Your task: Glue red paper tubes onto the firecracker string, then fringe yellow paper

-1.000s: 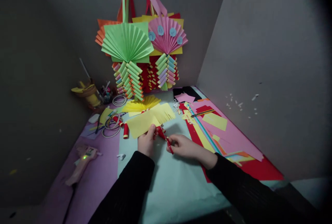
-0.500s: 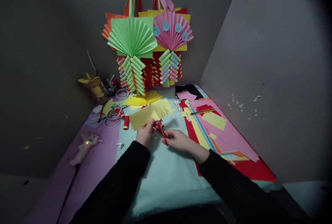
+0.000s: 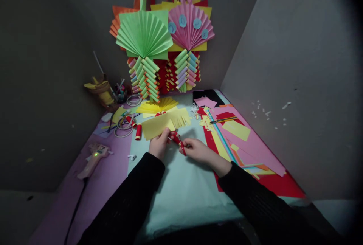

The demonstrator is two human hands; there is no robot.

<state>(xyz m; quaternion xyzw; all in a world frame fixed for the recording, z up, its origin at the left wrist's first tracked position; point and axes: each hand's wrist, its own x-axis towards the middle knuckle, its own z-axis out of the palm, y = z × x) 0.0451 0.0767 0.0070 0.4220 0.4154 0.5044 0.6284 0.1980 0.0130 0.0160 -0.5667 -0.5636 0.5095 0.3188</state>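
Note:
My left hand (image 3: 159, 144) pinches the lower edge of a strip of yellow paper (image 3: 155, 126), thumb on top. The strip's right end is cut into a fringe (image 3: 181, 118) of narrow slits. My right hand (image 3: 195, 149) is closed round the handles of red scissors (image 3: 183, 147). Their blades point up and left toward the paper, just right of my left thumb; whether they touch it I cannot tell. Behind the strip lies a folded yellow paper fan (image 3: 159, 105). A red paper roll (image 3: 138, 132) with yellow ends stands left of the strip.
On the left are a pink glue gun (image 3: 95, 160), an earbud (image 3: 132, 157) and a coiled white cable (image 3: 124, 127). Coloured paper sheets (image 3: 255, 146) and a pencil (image 3: 224, 120) lie on the right. Paper fan decorations (image 3: 144, 35) hang at the back.
The scissors and my right hand have moved slightly right, away from the paper. The strip has tilted flatter in my left hand, and its fringe hangs lower. The view has shifted a little.

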